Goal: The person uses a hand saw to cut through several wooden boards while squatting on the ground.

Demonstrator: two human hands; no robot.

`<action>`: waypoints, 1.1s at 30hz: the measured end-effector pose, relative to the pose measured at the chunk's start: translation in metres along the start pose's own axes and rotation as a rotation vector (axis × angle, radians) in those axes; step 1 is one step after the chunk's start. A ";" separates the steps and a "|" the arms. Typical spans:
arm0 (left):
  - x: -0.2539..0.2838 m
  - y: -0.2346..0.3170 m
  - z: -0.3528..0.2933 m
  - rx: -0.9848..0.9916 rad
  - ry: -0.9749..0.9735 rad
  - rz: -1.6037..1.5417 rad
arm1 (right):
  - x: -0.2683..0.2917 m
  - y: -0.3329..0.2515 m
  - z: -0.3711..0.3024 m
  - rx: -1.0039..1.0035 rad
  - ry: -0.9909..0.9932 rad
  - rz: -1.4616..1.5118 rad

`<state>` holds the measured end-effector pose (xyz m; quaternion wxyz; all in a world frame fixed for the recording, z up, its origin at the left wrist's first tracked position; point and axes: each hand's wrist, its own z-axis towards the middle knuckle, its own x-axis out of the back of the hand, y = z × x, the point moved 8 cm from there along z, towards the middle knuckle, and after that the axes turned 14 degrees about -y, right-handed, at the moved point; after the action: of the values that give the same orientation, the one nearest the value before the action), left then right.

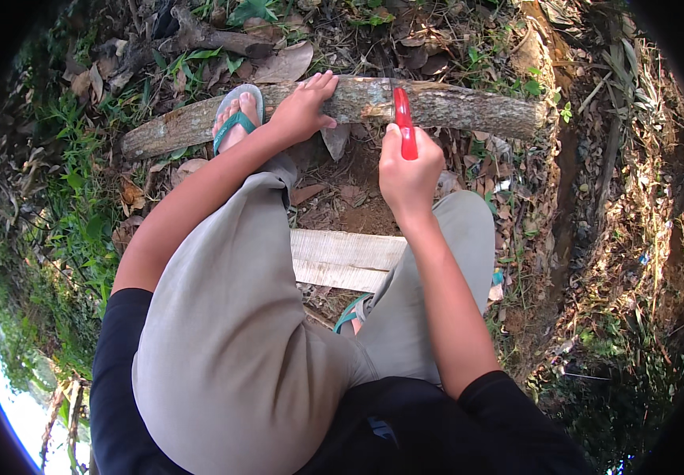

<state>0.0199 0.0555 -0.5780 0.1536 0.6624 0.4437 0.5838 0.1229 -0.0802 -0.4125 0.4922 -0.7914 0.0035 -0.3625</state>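
A long bark-covered log (468,108) lies crosswise on the ground ahead of me. My left hand (304,109) rests on top of it with fingers stretched out, beside my foot in a green-strapped flip-flop (235,123) that also presses on the log. My right hand (411,170) is closed round the red handle of a handsaw (407,131). Only a thin dark bit of the saw's blade shows, edge-on, at the log's upper side. Pale scraped bark shows just left of the blade. How deep the blade sits in the wood cannot be seen.
A pale flat plank (346,257) lies between my legs, near my other sandalled foot (350,315). Dry leaves, twigs and green plants (81,206) cover the ground around. Dark weathered wood (223,39) lies beyond the log, and a rough earthen edge (567,158) runs along the right.
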 end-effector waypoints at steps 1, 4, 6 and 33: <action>-0.001 -0.001 0.000 0.000 -0.003 0.002 | -0.004 0.001 0.000 0.019 0.023 0.007; -0.004 -0.003 -0.001 -0.001 0.004 0.021 | 0.009 0.010 0.001 -0.004 0.038 0.037; -0.009 0.000 0.005 -0.011 0.007 0.022 | 0.030 0.023 0.003 -0.106 0.022 0.113; 0.000 0.021 0.033 -0.052 -0.116 -0.026 | 0.283 0.046 -0.061 0.146 0.481 -0.602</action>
<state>0.0583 0.0540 -0.5715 0.2039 0.6851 0.4274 0.5535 0.3128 -0.2537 -0.2712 0.4038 -0.6124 -0.1395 -0.6652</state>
